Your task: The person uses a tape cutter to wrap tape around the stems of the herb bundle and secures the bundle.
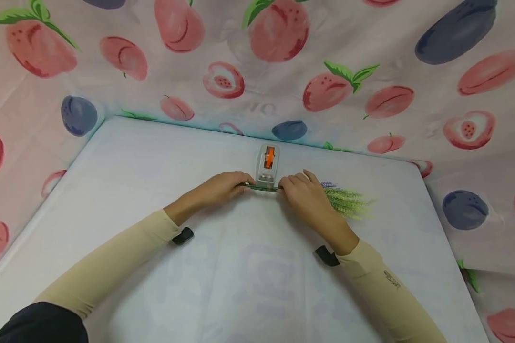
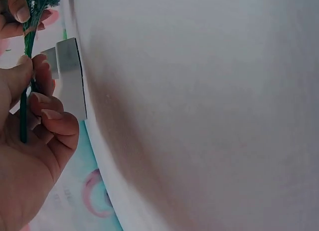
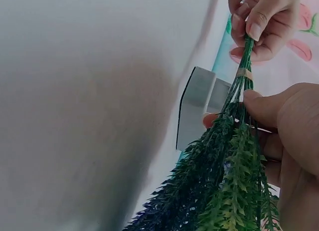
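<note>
A bunch of artificial flowers (image 1: 347, 202), with green and purple sprigs, lies sideways between both hands. My left hand (image 1: 225, 187) pinches the green stems (image 2: 23, 116) near their cut end. My right hand (image 1: 306, 197) grips the bunch closer to the flower heads, thumb and fingers on either side of the stems in the right wrist view. Between the hands, a tan band of tape (image 3: 244, 73) goes round the stems. Just behind the stems stands a grey tape dispenser (image 1: 262, 177) with an orange roll core (image 1: 269, 157). In the head view the right hand hides part of the bunch.
The white-covered table (image 1: 257, 276) spreads out in front of the hands and to both sides. A fruit-patterned cloth (image 1: 266, 90) hangs behind its far edge and along the sides. Black wrist devices (image 1: 327, 256) sit under both forearms.
</note>
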A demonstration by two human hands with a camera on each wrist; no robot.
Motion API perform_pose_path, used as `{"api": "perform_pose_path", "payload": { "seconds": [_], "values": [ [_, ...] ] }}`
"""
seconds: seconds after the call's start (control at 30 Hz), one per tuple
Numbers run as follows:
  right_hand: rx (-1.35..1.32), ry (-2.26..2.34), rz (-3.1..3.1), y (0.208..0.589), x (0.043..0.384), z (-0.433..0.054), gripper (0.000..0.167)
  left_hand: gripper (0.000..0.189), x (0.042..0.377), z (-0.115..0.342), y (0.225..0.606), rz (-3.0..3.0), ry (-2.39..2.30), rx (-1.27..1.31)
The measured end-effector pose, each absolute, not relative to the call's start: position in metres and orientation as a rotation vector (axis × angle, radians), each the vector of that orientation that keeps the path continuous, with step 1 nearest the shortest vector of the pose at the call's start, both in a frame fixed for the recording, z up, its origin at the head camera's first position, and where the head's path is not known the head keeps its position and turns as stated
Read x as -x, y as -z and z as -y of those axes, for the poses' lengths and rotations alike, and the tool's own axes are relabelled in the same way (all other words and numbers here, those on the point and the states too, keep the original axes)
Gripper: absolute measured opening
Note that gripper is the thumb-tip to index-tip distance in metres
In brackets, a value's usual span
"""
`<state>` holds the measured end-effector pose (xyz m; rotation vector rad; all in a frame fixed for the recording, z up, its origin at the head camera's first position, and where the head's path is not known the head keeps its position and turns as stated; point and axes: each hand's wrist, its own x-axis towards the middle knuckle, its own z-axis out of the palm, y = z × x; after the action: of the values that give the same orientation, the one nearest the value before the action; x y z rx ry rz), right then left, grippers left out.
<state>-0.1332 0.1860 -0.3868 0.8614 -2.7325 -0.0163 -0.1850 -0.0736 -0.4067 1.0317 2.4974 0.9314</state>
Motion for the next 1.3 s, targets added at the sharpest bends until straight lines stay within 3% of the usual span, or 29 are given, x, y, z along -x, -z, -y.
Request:
{"api": "perform_pose_path", "payload": {
  "seconds": [0.43,0.77,1.3],
  "values": [
    [-0.851,0.062,2.675,0.39,0.138,-0.187,0.036,0.028,0.191,0.078,0.404,-2.387,-1.059,-0.957],
    [-0.834,-0.099,2.768,0.387,0.144,-0.194,0.026,0.027,0.193,0.076,0.403,-2.297,-1.116,-0.941],
    [-0.786,-0.497,3.09,0.377,0.162,-0.2,0.025,0.024,0.195,0.072,0.408,-2.477,-1.109,-1.0]
  ]
}}
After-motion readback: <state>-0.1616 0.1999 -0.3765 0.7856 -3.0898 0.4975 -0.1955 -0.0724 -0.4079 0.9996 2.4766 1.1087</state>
